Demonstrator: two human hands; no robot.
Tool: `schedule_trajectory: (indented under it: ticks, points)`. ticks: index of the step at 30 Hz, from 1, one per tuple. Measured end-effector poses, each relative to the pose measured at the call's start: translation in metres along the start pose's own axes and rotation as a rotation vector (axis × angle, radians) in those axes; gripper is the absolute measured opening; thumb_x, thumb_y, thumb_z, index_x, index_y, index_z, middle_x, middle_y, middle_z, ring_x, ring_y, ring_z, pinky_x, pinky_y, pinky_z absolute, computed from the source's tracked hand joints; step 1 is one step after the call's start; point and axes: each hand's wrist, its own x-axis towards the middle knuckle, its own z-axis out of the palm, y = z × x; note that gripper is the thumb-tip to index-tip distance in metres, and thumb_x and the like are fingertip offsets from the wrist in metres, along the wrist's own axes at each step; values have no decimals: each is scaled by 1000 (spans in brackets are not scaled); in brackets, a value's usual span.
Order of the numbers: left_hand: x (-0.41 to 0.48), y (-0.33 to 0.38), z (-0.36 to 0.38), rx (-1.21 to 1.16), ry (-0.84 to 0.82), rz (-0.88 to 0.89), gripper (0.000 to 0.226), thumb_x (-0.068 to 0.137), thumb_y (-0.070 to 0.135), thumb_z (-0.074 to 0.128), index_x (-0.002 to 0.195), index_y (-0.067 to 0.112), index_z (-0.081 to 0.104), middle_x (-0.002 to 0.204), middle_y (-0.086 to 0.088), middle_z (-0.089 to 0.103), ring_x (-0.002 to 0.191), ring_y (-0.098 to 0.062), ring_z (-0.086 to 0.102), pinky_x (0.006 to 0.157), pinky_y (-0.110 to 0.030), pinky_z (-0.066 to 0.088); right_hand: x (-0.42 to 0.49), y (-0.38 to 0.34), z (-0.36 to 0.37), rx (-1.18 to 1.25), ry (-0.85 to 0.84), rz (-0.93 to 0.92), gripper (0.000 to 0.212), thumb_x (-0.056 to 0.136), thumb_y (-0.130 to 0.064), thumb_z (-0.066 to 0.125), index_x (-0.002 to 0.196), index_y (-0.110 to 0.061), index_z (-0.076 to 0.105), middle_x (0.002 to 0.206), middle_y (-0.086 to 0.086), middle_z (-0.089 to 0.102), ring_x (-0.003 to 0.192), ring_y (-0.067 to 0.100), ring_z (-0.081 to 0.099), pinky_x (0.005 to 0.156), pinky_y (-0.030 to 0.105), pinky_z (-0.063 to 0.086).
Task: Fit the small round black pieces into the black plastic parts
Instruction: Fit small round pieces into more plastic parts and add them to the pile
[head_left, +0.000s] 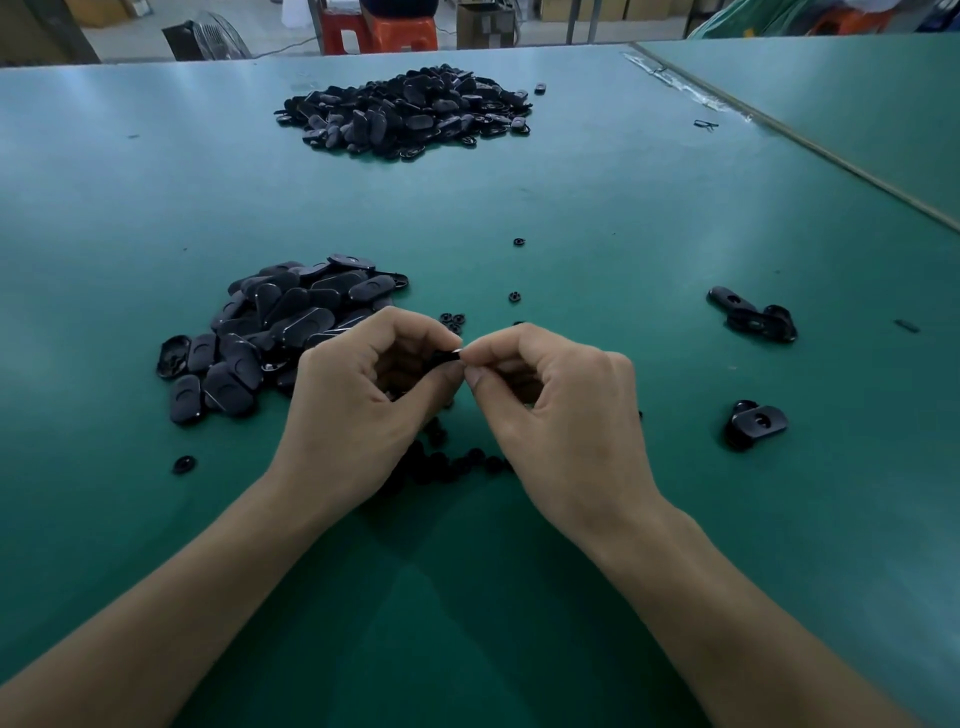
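Plainly I am mid-fit. My left hand (363, 395) has its fingers curled and pinches a black part (445, 358) between thumb and forefinger, held up off the table. My right hand (561, 410) meets it from the other side, thumb and forefinger closed tight on the end of that same part, so the two sets of fingertips all but touch. Whether a small round piece sits under my right fingertips I cannot tell; they cover the spot. I judge this to be the pressing-in step. The next move calls for a steady squeeze, square to the hole, with the left hand holding firm so the part does not twist.

Below my wrists lies a scatter of loose round pieces (452, 462), with a few more round pieces (452, 319) just beyond my knuckles. Left of my left hand sits the near pile of parts (275, 332); a larger pile (410, 109) lies well away across the green table (623, 182). Off to my right are a small cluster of parts (753, 317) and, nearer me, another cluster (756, 423).
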Motion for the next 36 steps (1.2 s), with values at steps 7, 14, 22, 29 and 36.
schedule_trajectory:
  ticks: [7, 14, 22, 29, 36]
  points:
    - [0, -1, 1, 56, 13, 17, 27, 87, 3, 74, 93, 28, 65, 87, 5, 72, 77, -16, 69, 74, -22, 56, 1, 1, -2, 74, -15, 2, 13, 85, -6, 73, 88, -18, 77, 75, -12, 73, 63, 6, 68, 66, 24, 56]
    - [0, -2, 1, 43, 14, -6, 33, 88, 1, 72, 95, 32, 65, 89, 7, 72, 76, -6, 65, 72, -16, 51, 4, 6, -4, -9, 23, 10, 17, 84, -11, 76, 97, -21, 76, 86, -12, 70, 79, 0, 64, 68, 8, 46]
    - [1, 3, 0, -104, -2, -45, 18, 79, 16, 73, 95, 21, 68, 84, 14, 74, 76, 0, 67, 71, -12, 51, 7, 9, -8, 120, -110, 117, 12, 87, -13, 74, 97, -19, 76, 85, -12, 75, 81, 1, 69, 79, 20, 55]
    - [1, 4, 2, -127, 16, -81, 21, 74, 17, 74, 96, 19, 72, 84, 11, 76, 75, -1, 70, 72, -13, 53, 7, 7, -10, 134, -131, 131, 8, 86, -12, 74, 89, -19, 74, 76, -10, 73, 71, 2, 68, 67, 21, 55]
    - [1, 5, 2, -97, 25, -88, 24, 77, 10, 75, 98, 20, 73, 94, 5, 77, 79, -4, 72, 77, -15, 55, 8, 6, -7, 114, -125, 166, 12, 86, -13, 72, 80, -23, 69, 66, -12, 68, 60, -3, 60, 55, 7, 41]
